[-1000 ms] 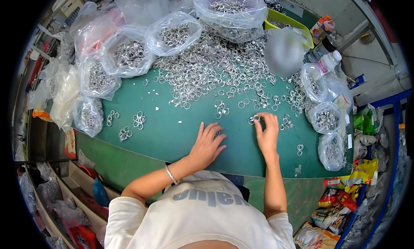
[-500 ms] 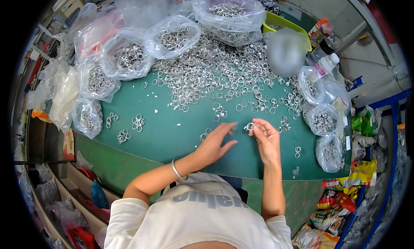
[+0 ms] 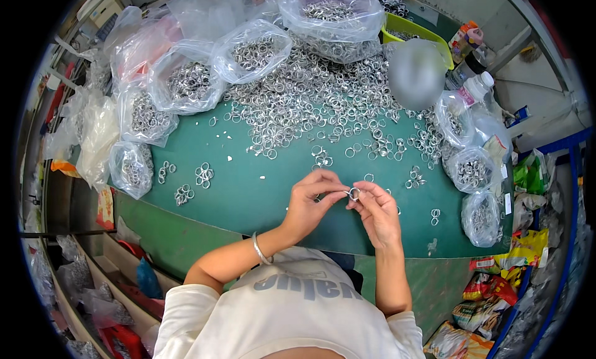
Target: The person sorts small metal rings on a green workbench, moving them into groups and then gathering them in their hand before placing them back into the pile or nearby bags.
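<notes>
Over the near part of the green table (image 3: 242, 200), both my hands meet at one silver-coloured ring (image 3: 354, 194). My right hand (image 3: 380, 215) pinches it between thumb and fingers. From the other side, the thumb and fingertips of my left hand (image 3: 308, 204) are closed at the ring's edge; whether they hold a second small piece is hidden. A few loose rings (image 3: 369, 177) lie just beyond and beside my right hand. Small ring clusters rest around the hands: one cluster (image 3: 321, 158) straight ahead, another (image 3: 415, 177) to the right, a pair (image 3: 435, 217) farther right.
A big heap of rings (image 3: 323, 104) spreads across the table's far side. Clear plastic bags of rings (image 3: 251, 51) stand behind it and along both sides. More clusters (image 3: 203, 174) lie at the left. A yellow-green basin (image 3: 422, 39) and bottles (image 3: 477, 89) stand far right.
My left hand has moved right and closed at the ring that my right hand was holding. The right hand has shifted slightly left and nearer.
</notes>
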The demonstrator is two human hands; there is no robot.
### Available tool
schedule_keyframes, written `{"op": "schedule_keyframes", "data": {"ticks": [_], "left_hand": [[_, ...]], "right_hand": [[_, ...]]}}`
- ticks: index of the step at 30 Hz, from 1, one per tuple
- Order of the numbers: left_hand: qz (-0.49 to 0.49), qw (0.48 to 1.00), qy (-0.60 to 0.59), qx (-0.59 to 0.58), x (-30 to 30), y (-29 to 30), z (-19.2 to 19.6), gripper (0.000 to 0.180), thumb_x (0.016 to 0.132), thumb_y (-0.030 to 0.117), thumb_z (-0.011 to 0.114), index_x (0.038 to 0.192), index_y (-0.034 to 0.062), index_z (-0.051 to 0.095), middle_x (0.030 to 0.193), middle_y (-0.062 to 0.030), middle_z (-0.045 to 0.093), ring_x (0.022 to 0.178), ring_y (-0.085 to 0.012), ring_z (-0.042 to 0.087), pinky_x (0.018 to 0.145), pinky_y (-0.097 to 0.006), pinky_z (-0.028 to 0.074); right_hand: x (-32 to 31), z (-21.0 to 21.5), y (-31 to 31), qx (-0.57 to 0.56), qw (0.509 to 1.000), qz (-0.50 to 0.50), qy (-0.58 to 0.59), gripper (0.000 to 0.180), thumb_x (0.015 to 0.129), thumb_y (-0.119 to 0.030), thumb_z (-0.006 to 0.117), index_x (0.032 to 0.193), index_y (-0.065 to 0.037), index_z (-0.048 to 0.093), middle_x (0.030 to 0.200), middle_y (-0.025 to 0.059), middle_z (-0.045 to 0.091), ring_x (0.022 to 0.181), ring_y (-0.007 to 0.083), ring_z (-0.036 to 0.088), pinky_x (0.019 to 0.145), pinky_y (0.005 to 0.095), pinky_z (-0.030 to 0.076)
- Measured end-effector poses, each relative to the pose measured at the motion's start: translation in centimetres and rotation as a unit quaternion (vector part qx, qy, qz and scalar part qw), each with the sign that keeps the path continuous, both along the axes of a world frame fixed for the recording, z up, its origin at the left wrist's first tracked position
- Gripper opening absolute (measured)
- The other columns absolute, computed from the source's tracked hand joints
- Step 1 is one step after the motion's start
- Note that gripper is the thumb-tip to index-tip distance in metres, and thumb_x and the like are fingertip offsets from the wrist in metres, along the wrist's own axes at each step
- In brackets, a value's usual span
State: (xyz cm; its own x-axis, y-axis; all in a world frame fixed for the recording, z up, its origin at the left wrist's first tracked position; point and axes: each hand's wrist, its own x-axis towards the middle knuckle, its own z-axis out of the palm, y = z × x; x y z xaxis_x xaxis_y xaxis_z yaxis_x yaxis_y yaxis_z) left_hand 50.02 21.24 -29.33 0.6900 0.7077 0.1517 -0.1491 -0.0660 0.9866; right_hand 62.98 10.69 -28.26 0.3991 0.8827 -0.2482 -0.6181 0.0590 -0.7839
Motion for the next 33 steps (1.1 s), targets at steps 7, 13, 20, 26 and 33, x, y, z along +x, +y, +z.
{"op": "schedule_keyframes", "data": {"ticks": [7, 13, 20, 26, 33], "left_hand": [[-0.050, 0.948, 0.003, -0.315, -0.2, 0.4, 1.5, 0.011, 0.083, -0.002, 0.065, 0.092, -0.0078, 0.065, 0.089, -0.0096, 0.066, 0.085, -0.0167, 0.064, 0.075, -0.027, 0.053], [-0.063, 0.998, -0.001, 0.009, -0.9, 0.2, 1.4, 0.013, 0.085, -0.001, 0.062, 0.097, -0.0067, 0.063, 0.087, -0.0100, 0.066, 0.081, -0.0155, 0.063, 0.073, -0.026, 0.053], [-0.112, 0.936, 0.003, -0.334, -0.9, 0.4, 1.8, 0.013, 0.087, 0.008, 0.063, 0.094, -0.0034, 0.064, 0.085, -0.0068, 0.063, 0.075, -0.0109, 0.058, 0.067, -0.024, 0.049], [-0.153, 0.873, -0.030, -0.461, -1.0, 0.7, 1.7, 0.014, 0.090, 0.010, 0.060, 0.096, -0.0020, 0.063, 0.083, -0.0053, 0.061, 0.073, -0.0101, 0.056, 0.067, -0.024, 0.047], [-0.091, 0.987, -0.012, -0.129, -1.2, -0.6, 2.9, 0.014, 0.087, 0.001, 0.060, 0.100, -0.0041, 0.063, 0.084, -0.0088, 0.061, 0.078, -0.0134, 0.059, 0.067, -0.026, 0.050]], "right_hand": [[-1.5, 1.0, 0.1, -0.012, 0.994, -0.023, -0.106, 0.017, 0.090, -0.001, 0.053, 0.104, 0.007, 0.059, 0.090, 0.0108, 0.066, 0.079, 0.0145, 0.062, 0.071, 0.0263, 0.050], [-0.1, 0.6, -0.4, -0.025, 0.997, 0.044, -0.052, 0.014, 0.090, -0.001, 0.054, 0.100, 0.006, 0.060, 0.083, 0.0092, 0.065, 0.071, 0.0126, 0.060, 0.066, 0.0253, 0.049], [-1.3, 1.5, -0.1, -0.037, 0.984, -0.005, -0.176, 0.012, 0.090, -0.003, 0.056, 0.101, 0.003, 0.058, 0.085, 0.0062, 0.062, 0.069, 0.0110, 0.058, 0.067, 0.0243, 0.048], [-2.5, 1.9, -1.3, -0.039, 0.937, -0.020, -0.347, 0.013, 0.088, 0.003, 0.057, 0.101, 0.005, 0.058, 0.087, 0.0071, 0.063, 0.079, 0.0109, 0.060, 0.070, 0.0240, 0.049], [-2.5, 2.3, -1.7, -0.073, 0.954, -0.010, -0.292, 0.011, 0.093, -0.003, 0.053, 0.094, 0.005, 0.060, 0.083, 0.0061, 0.063, 0.073, 0.0094, 0.059, 0.065, 0.0221, 0.048]]}}
